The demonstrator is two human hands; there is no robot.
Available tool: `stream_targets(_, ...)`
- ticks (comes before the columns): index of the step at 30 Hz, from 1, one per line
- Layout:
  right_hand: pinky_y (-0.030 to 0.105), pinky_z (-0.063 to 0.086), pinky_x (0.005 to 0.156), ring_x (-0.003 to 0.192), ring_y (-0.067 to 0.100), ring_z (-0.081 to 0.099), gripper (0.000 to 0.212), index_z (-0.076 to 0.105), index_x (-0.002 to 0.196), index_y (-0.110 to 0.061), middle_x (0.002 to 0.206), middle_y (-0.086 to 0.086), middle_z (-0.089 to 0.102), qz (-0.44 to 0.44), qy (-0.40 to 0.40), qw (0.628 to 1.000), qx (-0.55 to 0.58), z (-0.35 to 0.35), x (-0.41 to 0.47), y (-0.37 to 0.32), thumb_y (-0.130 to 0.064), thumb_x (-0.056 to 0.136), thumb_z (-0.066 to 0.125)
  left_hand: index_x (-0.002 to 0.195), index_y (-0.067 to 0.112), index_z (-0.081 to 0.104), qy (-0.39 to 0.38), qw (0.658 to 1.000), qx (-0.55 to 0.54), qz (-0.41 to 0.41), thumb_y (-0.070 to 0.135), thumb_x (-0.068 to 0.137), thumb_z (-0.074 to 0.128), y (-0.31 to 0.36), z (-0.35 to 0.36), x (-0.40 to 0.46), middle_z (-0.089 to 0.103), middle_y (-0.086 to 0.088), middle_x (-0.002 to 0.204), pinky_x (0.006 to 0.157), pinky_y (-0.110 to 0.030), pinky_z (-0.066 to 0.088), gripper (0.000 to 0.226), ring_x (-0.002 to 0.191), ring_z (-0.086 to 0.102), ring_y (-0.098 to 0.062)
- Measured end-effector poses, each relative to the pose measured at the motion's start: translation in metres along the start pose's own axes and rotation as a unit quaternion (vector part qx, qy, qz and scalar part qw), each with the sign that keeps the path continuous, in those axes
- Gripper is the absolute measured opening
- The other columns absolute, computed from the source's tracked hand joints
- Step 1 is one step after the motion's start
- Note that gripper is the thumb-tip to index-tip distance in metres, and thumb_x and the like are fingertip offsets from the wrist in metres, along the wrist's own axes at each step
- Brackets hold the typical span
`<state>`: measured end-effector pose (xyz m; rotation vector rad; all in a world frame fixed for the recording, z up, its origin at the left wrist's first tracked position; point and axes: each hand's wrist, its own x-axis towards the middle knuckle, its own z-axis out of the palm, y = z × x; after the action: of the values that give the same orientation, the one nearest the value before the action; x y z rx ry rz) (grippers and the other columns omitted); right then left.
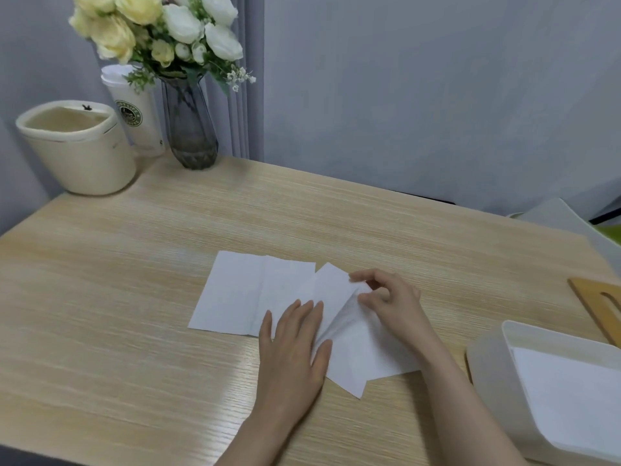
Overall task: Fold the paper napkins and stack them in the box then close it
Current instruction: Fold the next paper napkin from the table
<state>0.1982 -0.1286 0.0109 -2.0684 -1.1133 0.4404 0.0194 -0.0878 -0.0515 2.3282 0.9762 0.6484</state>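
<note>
The thin white paper napkin [339, 317] is pinned flat by the open left hand [292, 341] so its corner, pinched by the right hand [386, 297], can be folded.

White napkins [255, 294] overlap; box [497, 371] open.

The only printed sign is on the tall white cup [134, 109] that stands at the back left of the table, between the cream container [75, 146] and the glass vase [190, 129]. It carries a round dark green badge [128, 114] with a ring of pale letters around a small picture in the middle. The letters are too small and blurred to read with certainty; the upper part of the ring possibly says "LIFE". No other text, number or label can be read anywhere.
</note>
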Motion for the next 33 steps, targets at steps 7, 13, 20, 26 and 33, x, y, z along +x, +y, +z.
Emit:
stream_targets(7, 0.050, 0.029, 0.108, 0.105, 0.004, 0.055, 0.041, 0.065, 0.098, -0.042, 0.104, -0.019, 0.065, -0.019, 0.028, 0.998, 0.054, -0.023, -0.025, -0.001, -0.004, 0.083, 0.065, 0.133, 0.020, 0.058, -0.017, 0.999, -0.021, 0.033, 0.035, 0.100, 0.050, 0.021, 0.006, 0.020, 0.059, 0.008, 0.137, 0.117, -0.025, -0.008, 0.037, 0.141, 0.036, -0.007)
stream_targets(13, 0.032, 0.020, 0.099, 0.107, -0.009, 0.042, 0.038, 0.059, 0.091, -0.052, 0.096, -0.021, 0.059, -0.059, 0.056, 0.996, -0.038, -0.030, -0.035, 0.002, -0.017, 0.083, 0.071, 0.105, 0.024, 0.073, 0.000, 0.996, -0.079, 0.042, 0.019, 0.099, 0.052, 0.033, -0.001, 0.017, 0.074, 0.012, 0.098, 0.119, -0.024, 0.012, 0.022, 0.101, 0.059, 0.003)
stream_targets(20, 0.027, 0.024, 0.094, 0.109, -0.008, 0.048, 0.015, 0.064, 0.078, -0.037, 0.101, -0.021, 0.064, -0.001, -0.002, 1.000, 0.029, -0.032, -0.040, 0.012, -0.032, 0.074, 0.078, 0.095, 0.027, 0.074, -0.019, 0.982, -0.183, -0.036, 0.033, 0.096, 0.054, 0.028, -0.013, 0.003, 0.072, 0.011, 0.083, 0.087, -0.019, 0.042, 0.020, 0.086, 0.055, -0.003)
stream_targets(26, 0.023, 0.054, 0.068, 0.088, 0.023, 0.070, 0.035, 0.068, 0.096, -0.014, 0.093, 0.006, 0.074, 0.110, -0.039, 0.932, 0.344, -0.019, -0.058, 0.010, -0.023, 0.066, 0.085, 0.085, 0.026, 0.076, -0.036, 0.886, -0.428, -0.174, 0.037, 0.081, 0.061, 0.032, -0.021, -0.003, 0.074, 0.000, 0.080, 0.068, -0.028, 0.046, 0.019, 0.075, 0.065, -0.014)
stream_targets(33, 0.021, 0.049, 0.053, 0.075, 0.020, 0.071, 0.031, 0.060, 0.110, -0.004, 0.096, 0.014, 0.074, 0.173, -0.044, 0.885, 0.429, 0.013, -0.081, 0.010, -0.005, 0.080, 0.068, 0.094, 0.015, 0.073, 0.000, 0.833, -0.484, -0.267, 0.012, 0.095, 0.061, 0.032, -0.016, -0.009, 0.077, -0.004, 0.086, 0.063, -0.026, 0.053, 0.013, 0.079, 0.073, -0.020)
